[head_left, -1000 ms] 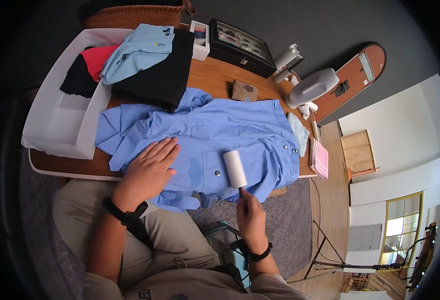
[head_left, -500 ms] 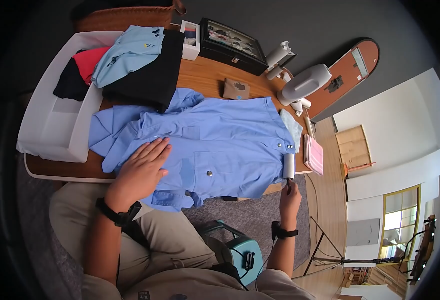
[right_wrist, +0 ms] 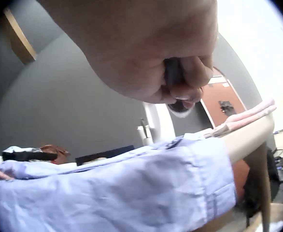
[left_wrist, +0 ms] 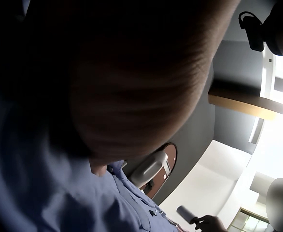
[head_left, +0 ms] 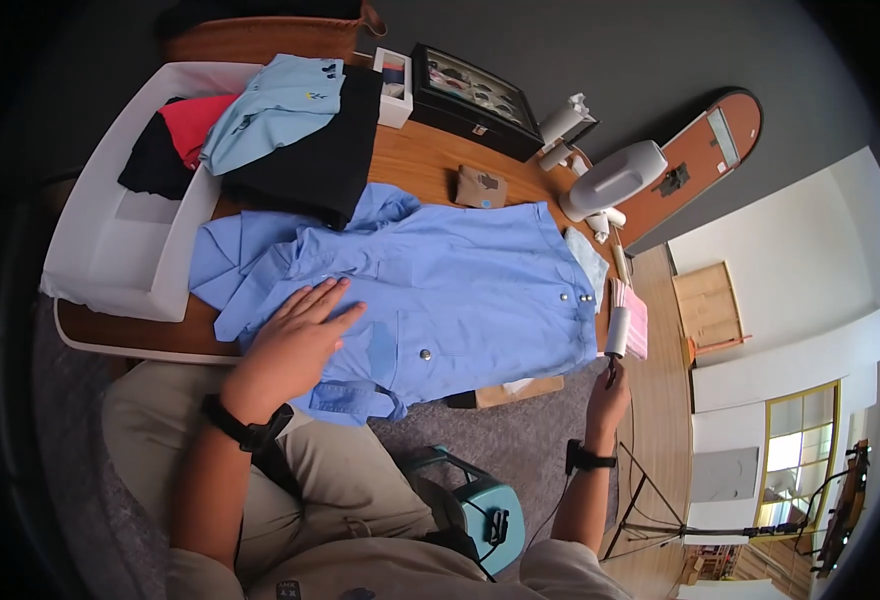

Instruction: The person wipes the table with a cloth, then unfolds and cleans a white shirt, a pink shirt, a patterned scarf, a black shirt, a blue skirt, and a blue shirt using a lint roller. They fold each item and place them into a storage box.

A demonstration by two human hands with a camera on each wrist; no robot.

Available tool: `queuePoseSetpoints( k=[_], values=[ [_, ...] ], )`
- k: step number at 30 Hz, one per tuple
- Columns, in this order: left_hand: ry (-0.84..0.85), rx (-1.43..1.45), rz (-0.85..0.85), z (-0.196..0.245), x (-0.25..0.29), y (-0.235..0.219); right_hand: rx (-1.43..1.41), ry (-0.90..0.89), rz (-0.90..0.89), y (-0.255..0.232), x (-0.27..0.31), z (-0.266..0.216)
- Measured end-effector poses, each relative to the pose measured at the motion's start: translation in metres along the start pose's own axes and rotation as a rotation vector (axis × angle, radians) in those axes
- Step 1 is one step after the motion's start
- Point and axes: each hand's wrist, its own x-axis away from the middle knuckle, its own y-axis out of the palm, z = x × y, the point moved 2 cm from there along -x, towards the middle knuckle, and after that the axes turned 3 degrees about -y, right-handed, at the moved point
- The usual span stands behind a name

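Observation:
A light blue shirt point(head_left: 490, 290) with snap buttons lies spread over the wooden table, its near edge hanging past the front. My left hand point(head_left: 295, 345) rests on its left part, fingers extended over the cloth. In my right hand point(head_left: 608, 402) is a white lint roller point(head_left: 618, 332), gripped by its dark handle point(right_wrist: 174, 72). The roller stands just beyond the shirt's right hem, overlapping a folded pink cloth point(head_left: 637, 318) in the head view. In the right wrist view, curled fingers wrap the handle above the shirt's end.
A white bin point(head_left: 110, 265) with clothes stands at the left, black trousers point(head_left: 300, 165) draped over its side. Behind the shirt are a brown pouch point(head_left: 482, 187), a black display case point(head_left: 475, 105) and a grey bottle point(head_left: 615, 180). A teal stool point(head_left: 495, 515) stands below.
My right hand has carried the lint roller rightward from beside the shirt pocket, along the cloth, past the hem. My left hand has stayed on the shirt.

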Motion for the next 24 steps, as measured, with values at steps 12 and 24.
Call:
queuePoseSetpoints(
  k=[12, 24],
  values=[
    [0.076, 0.008, 0.077, 0.027, 0.007, -0.002, -0.191, -0.048, -0.281, -0.062, 0.061, -0.122],
    [-0.019, 0.024, 0.229, 0.005, -0.008, 0.011, -0.279, -0.072, -0.28, 0.003, -0.021, -0.118]
  ],
)
